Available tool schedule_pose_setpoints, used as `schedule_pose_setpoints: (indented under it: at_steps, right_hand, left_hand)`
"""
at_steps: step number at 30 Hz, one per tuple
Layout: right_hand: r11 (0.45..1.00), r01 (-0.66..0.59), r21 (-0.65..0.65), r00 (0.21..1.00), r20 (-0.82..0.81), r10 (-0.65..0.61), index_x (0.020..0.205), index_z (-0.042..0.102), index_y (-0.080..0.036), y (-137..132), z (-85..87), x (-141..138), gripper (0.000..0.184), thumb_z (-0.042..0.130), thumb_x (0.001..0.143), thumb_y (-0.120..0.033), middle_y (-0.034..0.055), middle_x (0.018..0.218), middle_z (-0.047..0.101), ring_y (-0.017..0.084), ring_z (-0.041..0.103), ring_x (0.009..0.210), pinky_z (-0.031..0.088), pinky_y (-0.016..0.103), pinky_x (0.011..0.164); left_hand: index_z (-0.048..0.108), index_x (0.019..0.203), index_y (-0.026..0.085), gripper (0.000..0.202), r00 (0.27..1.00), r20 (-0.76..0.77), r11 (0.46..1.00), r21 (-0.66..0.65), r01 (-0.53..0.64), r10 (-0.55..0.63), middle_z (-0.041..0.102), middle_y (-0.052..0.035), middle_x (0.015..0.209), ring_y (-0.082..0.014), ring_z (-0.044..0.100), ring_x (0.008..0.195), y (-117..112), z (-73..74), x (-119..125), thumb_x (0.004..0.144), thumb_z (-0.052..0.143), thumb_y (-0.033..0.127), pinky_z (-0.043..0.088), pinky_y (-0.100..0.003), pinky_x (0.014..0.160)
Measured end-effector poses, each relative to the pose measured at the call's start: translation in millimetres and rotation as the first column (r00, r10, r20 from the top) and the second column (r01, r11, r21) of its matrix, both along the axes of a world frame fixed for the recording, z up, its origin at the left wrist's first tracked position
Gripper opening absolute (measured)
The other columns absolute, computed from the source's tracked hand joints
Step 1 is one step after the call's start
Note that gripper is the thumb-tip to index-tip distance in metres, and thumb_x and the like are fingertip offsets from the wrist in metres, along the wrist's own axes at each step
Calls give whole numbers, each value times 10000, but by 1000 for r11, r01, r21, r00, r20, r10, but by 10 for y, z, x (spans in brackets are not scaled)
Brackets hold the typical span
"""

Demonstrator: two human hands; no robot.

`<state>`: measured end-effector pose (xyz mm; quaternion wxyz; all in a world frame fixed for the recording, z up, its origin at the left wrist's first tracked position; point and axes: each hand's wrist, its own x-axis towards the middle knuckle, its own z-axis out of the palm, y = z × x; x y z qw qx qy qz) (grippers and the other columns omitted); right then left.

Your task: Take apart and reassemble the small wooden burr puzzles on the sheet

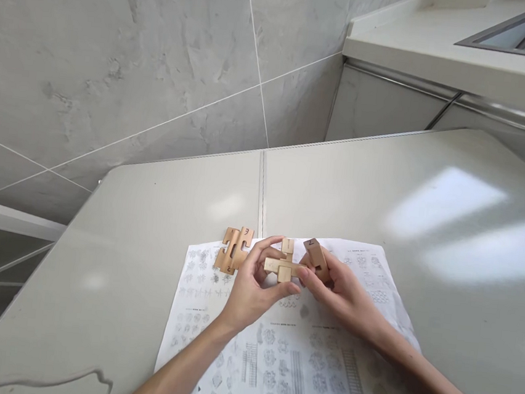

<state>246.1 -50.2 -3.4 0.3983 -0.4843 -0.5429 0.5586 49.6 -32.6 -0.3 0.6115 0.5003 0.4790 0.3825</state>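
My left hand (259, 277) is closed around a cross-shaped cluster of pale wooden puzzle pieces (284, 273), its thumb below and fingers above. With thumb and fingers, my right hand (335, 284) grips the right end of the same cluster. A darker notched wooden puzzle piece (316, 257) with a black mark near its top is also held in my right hand, tilted. Left of my hands, several brown notched wooden pieces (234, 250) with black numbers lie together, partly on the sheet. Fingers hide part of the cluster.
A large printed paper sheet (285, 348) with small diagrams lies under my hands on a glossy pale table (187, 202). A seam (262, 191) crosses the tabletop. Behind stand a grey tiled wall (165, 45) and a white counter (444, 47) at right.
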Motion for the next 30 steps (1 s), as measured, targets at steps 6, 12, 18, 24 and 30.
schedule_pose_setpoints:
  at_steps: [6,12,18,24,30]
  right_hand:
    - [994,54,99,997,46,-59,918,528,-250,-32,-50,-52,304,587,1060,-512,-14,754,465,168,390,635,324,319,555]
    - [990,36,138,998,40,-41,833,470,-253,-52,-103,-78,368,604,1058,-513,-4,744,484,182,420,657,353,326,581]
    - [995,-44,89,996,-68,50,840,477,-240,-45,5,-26,461,432,1099,-618,1,758,475,183,415,667,353,338,617]
    - [996,43,-76,938,-339,-66,752,398,-240,14,-98,38,535,345,1106,-638,-18,716,356,165,260,604,207,335,545]
    - [990,10,-142,862,-500,-81,789,375,-249,70,-78,67,458,421,1107,-574,-52,655,286,156,173,581,174,323,540]
  left_hand:
    - [717,1286,198,576,982,191,998,-67,19,-6,794,-109,1128,-283,744,1141,51,20,20,820,914,475,606,-378,979]
    - [798,1119,180,362,982,190,997,-69,35,-21,817,-99,1123,-278,764,1118,71,-26,-3,906,835,471,570,-413,1066]
    - [772,1182,173,390,982,187,999,-50,-19,28,810,-101,1170,-271,746,1165,77,-44,0,961,771,494,556,-388,1078]
    - [723,1134,151,383,967,255,998,-68,0,18,808,-121,1097,-226,779,853,75,-17,25,1013,692,513,622,-379,847]
    - [695,1190,165,372,976,216,999,-36,27,-18,783,-86,1025,-133,663,679,70,-7,29,1045,641,503,564,-315,745]
